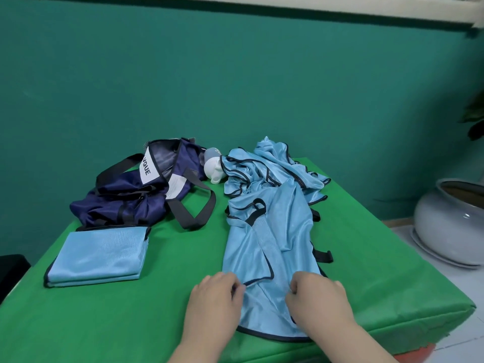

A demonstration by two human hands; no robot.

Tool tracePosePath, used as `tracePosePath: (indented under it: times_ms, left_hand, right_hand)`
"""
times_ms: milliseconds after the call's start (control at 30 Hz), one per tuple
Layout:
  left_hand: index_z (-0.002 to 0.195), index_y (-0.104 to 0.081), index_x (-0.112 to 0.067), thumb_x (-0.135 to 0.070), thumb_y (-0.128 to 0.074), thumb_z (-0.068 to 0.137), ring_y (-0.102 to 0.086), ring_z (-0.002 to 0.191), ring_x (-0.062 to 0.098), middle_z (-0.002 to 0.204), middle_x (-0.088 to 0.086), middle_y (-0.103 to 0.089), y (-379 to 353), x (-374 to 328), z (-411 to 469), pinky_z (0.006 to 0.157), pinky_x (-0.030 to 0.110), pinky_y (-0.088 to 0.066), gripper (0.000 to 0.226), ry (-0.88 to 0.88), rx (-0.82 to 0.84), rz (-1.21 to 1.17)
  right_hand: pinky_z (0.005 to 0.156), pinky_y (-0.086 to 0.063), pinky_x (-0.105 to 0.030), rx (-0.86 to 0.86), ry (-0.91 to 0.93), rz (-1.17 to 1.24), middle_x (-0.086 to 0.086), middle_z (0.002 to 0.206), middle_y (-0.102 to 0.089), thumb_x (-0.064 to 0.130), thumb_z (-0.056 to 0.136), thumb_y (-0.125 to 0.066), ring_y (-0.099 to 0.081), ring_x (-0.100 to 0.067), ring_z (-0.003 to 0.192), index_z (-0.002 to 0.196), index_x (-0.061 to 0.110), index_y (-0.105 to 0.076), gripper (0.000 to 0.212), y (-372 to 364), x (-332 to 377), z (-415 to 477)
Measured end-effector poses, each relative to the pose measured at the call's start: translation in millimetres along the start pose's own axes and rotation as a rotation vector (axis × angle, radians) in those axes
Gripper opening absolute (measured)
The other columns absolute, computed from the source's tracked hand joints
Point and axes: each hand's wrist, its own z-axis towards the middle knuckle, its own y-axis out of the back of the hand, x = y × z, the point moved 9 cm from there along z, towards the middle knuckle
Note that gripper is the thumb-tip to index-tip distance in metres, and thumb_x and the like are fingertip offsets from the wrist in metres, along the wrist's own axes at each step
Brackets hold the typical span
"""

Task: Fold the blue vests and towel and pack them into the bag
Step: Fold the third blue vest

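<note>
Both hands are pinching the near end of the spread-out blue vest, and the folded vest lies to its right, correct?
The left hand and right hand do pinch the near end of the spread-out vest, but the head view shows the folded vest to its left, not right.

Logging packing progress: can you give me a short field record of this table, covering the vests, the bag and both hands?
surface: green-covered table
flat vest: shiny light-blue vest with dark trim, spread lengthwise before the person
left hand: pinches that vest's near part
right hand: pinches that vest's near part
folded item: folded light-blue cloth, front left
pile: crumpled light-blue vests, back centre
bag: navy fabric duffel bag, back left, slumped
</note>
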Motion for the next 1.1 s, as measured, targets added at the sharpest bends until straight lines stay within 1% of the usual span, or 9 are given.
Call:
tracePosePath:
  times_ms: [133,233,400,500,600,700,833,967,1100]
  left_hand:
    - [0.080,-0.058,-0.028,-0.038,-0.055,0.097,-0.058,0.063,0.008,0.073,-0.006,-0.067,31,28,-7,0.061,0.031,-0.047,0.020,0.235,-0.098,-0.433]
    - [0.076,-0.061,-0.025,-0.034,-0.061,0.094,-0.063,0.064,0.020,0.073,0.000,-0.070,52,51,-9,0.065,0.040,-0.052,0.020,0.365,-0.151,-0.546]
    - [0.075,-0.062,-0.031,-0.037,-0.061,0.084,-0.060,0.065,0.004,0.070,-0.017,-0.065,64,73,-10,0.064,0.029,-0.052,0.011,0.332,0.039,-0.186]
    - [0.091,-0.060,-0.037,-0.038,-0.062,0.082,-0.057,0.084,-0.002,0.094,-0.021,-0.060,65,69,-7,0.075,0.026,-0.048,0.009,0.256,0.075,-0.148]
    - [0.110,-0.057,-0.041,-0.042,-0.062,0.085,-0.046,0.108,-0.002,0.110,-0.025,-0.048,58,51,-1,0.094,0.023,-0.041,0.025,0.097,0.105,-0.086]
    - [0.115,-0.057,-0.042,-0.043,-0.060,0.088,-0.044,0.112,0.001,0.111,-0.022,-0.047,46,41,5,0.095,0.023,-0.040,0.027,0.019,0.142,0.009]
    - [0.101,-0.066,-0.036,-0.036,-0.055,0.091,-0.056,0.098,0.006,0.101,-0.017,-0.060,41,45,15,0.084,0.029,-0.049,0.014,0.072,0.139,0.062]
    - [0.082,-0.062,-0.030,-0.029,-0.059,0.088,-0.058,0.067,0.002,0.072,-0.019,-0.066,59,64,22,0.057,0.026,-0.043,0.007,0.295,0.006,-0.181]
    - [0.087,-0.057,-0.032,-0.023,-0.055,0.085,-0.052,0.054,0.009,0.064,-0.013,-0.062,62,77,22,0.054,0.031,-0.042,0.009,0.391,-0.020,-0.233]
  right_hand:
    - [0.082,-0.039,-0.035,-0.071,0.047,0.084,0.003,0.076,-0.061,0.034,0.092,-0.043,-0.055,-0.025,0.078,0.087,0.025,-0.048,0.010,16,30,2]
    - [0.077,-0.033,-0.031,-0.070,0.177,0.257,0.010,0.083,-0.056,0.024,0.096,-0.043,-0.045,-0.019,0.083,0.099,0.028,-0.051,0.009,20,74,-3]
    - [0.072,-0.037,-0.028,-0.030,0.459,0.250,0.015,0.081,-0.053,0.022,0.078,-0.054,-0.053,-0.013,0.077,0.083,0.033,-0.047,0.015,-17,122,-27]
    - [0.075,-0.045,-0.032,0.031,0.551,0.253,0.017,0.083,-0.049,0.027,0.078,-0.049,-0.052,-0.011,0.080,0.078,0.038,-0.040,0.015,-31,123,-26]
    - [0.083,-0.047,-0.032,0.043,0.547,0.279,0.019,0.093,-0.060,0.029,0.081,-0.046,-0.051,-0.008,0.086,0.081,0.035,-0.053,0.009,-32,116,-21]
    - [0.083,-0.049,-0.029,0.067,0.565,0.285,0.020,0.104,-0.064,0.029,0.082,-0.050,-0.053,-0.009,0.092,0.087,0.032,-0.064,0.015,-37,111,-20]
    - [0.094,-0.042,-0.019,0.120,0.537,0.319,0.024,0.118,-0.059,0.040,0.086,-0.045,-0.050,-0.001,0.105,0.098,0.033,-0.068,0.027,-38,105,-15]
    - [0.097,-0.037,-0.013,0.148,0.482,0.380,0.025,0.127,-0.052,0.040,0.091,-0.054,-0.048,0.000,0.120,0.108,0.033,-0.067,0.022,-32,102,-7]
    - [0.099,-0.033,-0.016,0.204,0.506,0.311,0.028,0.158,-0.019,0.048,0.093,-0.051,-0.035,0.002,0.137,0.119,0.036,-0.058,0.030,-27,106,-9]
